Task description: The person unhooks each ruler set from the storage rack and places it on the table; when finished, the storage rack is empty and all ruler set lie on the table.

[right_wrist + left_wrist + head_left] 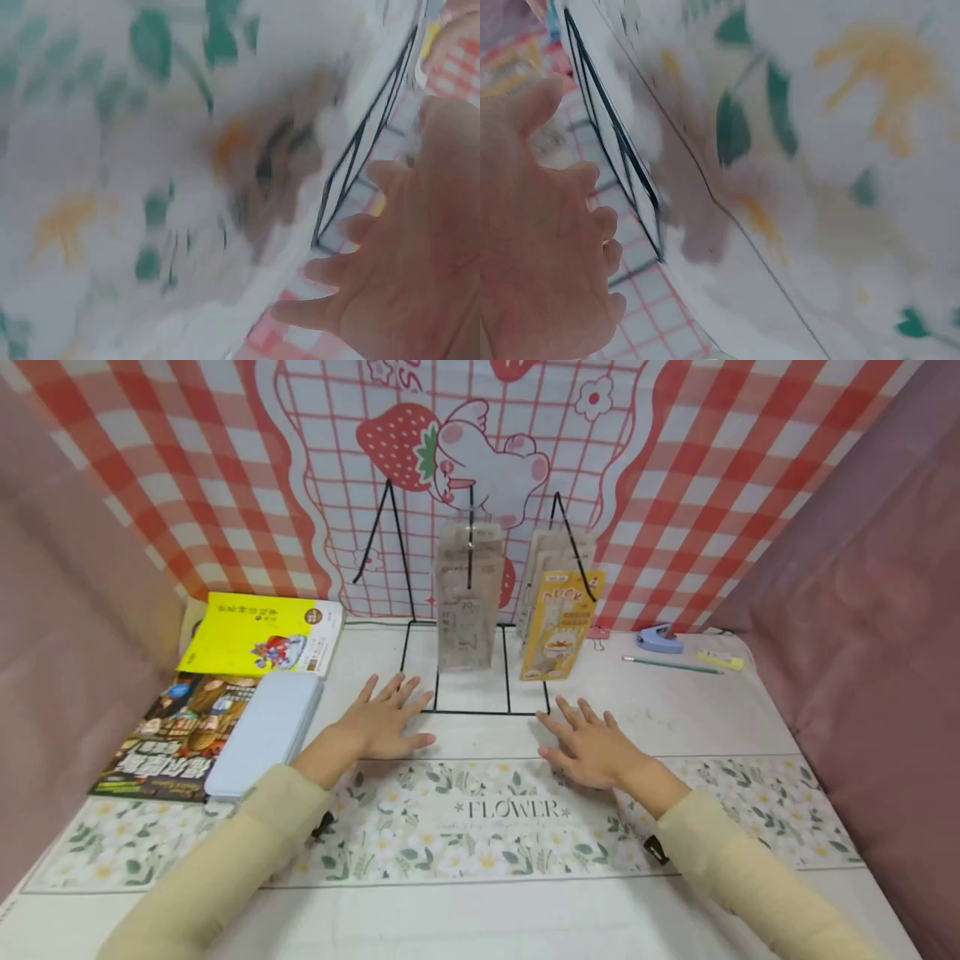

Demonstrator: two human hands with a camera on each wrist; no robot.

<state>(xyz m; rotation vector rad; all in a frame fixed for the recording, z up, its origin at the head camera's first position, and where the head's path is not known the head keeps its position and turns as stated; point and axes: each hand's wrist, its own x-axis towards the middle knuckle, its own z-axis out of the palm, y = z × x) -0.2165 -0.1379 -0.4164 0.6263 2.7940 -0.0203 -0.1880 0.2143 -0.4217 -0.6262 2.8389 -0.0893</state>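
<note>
Both hands hover palm down over the table with fingers spread, holding nothing. My left hand (381, 720) is near the front left corner of a black wire rack (472, 713); my right hand (592, 745) is near its front right corner. Clear flat packs (467, 602) hang on the rack's middle hook. From the right hook hangs a yellow pack printed DUCK (561, 631), with paler packs (534, 568) behind it. The left hook (401, 547) carries nothing. In the wrist views, the left palm (551, 232) and the right palm (409, 262) appear beside the rack's wire base.
At left, a pale blue case (266, 731) lies partly over a dark magazine (176, 743), below a yellow book (258, 635). At back right are a blue stapler-like tool (660, 639), a green pencil (673, 665), a small yellow item (722, 660) and a pink binder clip (597, 634).
</note>
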